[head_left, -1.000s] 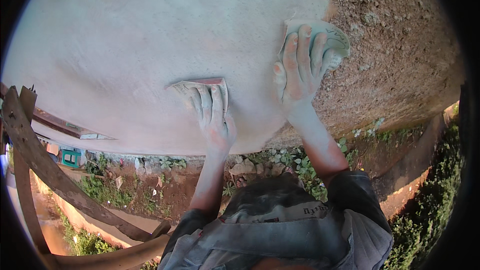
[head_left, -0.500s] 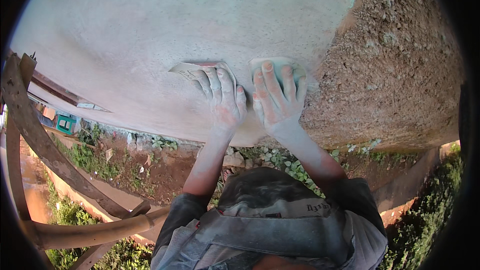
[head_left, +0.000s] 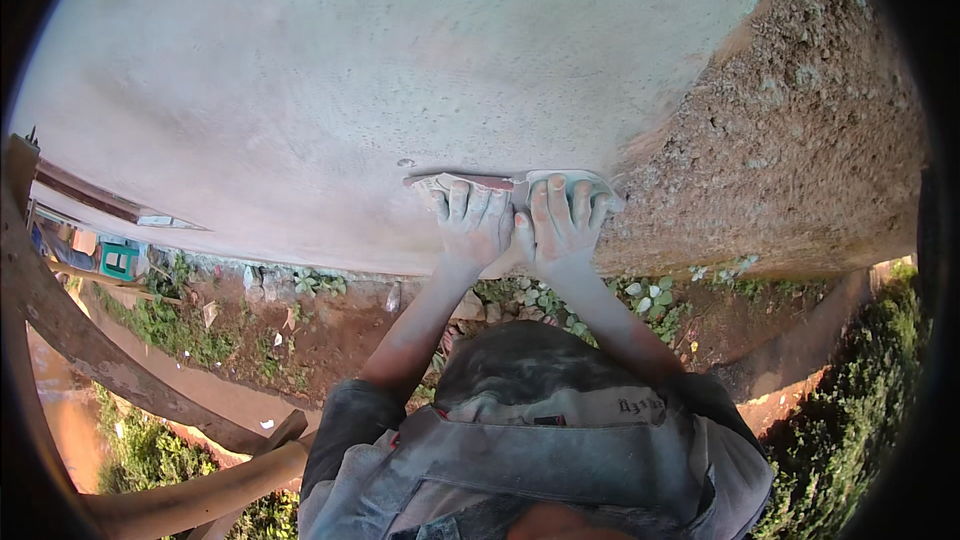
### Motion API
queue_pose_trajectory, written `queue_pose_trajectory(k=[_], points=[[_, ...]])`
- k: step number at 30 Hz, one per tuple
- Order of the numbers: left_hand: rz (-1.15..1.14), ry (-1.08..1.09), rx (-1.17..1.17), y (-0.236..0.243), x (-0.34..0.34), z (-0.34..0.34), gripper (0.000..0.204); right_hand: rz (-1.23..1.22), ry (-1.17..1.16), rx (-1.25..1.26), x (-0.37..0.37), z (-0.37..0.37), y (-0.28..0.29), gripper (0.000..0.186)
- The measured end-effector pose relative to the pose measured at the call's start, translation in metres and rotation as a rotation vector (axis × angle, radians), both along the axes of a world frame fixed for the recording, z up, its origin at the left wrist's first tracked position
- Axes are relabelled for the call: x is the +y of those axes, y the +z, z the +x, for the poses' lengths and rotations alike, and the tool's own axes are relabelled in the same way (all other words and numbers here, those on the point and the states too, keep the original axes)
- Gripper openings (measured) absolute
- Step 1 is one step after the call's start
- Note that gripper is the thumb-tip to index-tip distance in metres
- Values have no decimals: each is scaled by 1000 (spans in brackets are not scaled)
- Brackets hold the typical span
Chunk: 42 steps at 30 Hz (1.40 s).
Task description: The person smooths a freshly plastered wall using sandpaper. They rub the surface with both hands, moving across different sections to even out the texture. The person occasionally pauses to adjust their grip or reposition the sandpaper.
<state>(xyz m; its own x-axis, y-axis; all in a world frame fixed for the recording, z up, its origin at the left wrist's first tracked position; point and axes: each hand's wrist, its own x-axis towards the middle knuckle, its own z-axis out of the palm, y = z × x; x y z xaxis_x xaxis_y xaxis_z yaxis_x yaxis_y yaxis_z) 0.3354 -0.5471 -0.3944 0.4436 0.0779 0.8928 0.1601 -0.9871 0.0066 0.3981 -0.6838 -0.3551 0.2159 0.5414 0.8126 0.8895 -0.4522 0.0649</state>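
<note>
Side by side, my hands press two sheets against a pale, dusty plastered wall point(head_left: 300, 70). Under the bent fingers of my left hand point(head_left: 472, 227) is a piece of sandpaper point(head_left: 428, 182), whitish on the back with a reddish edge. My right hand point(head_left: 562, 232) holds a second sheet of sandpaper point(head_left: 604, 187), pale and greenish-white, its fingers spread over it. Chalky dust coats both hands and forearms. The sheets' faces against the wall are hidden.
Rough brown unplastered wall point(head_left: 780, 130) lies to the right. Soil with plants point(head_left: 225, 335) and stones point(head_left: 470, 307) runs along the wall's foot. Wooden poles point(head_left: 190, 490) cross at the lower left, and a green plastic stool point(head_left: 118, 261) stands far left.
Both hands have slid down the wall toward my body with their sheets. They are closer together now, and the left sheet looks more bent.
</note>
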Motion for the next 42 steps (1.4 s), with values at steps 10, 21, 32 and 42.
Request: queue_pose_trajectory(k=[10,21,32,42], points=[[-80,3,-211,72,0,15,47,224,-54,-28,25,5,74,55],[78,-64,-141,36,17,6,48,126,-108,29,14,10,38,69],[-43,-55,185,-21,0,-17,42,-55,-71,156,-4,-15,-66,69],[62,17,27,-35,16,-1,60,10,-37,135,13,-12,-30,69]])
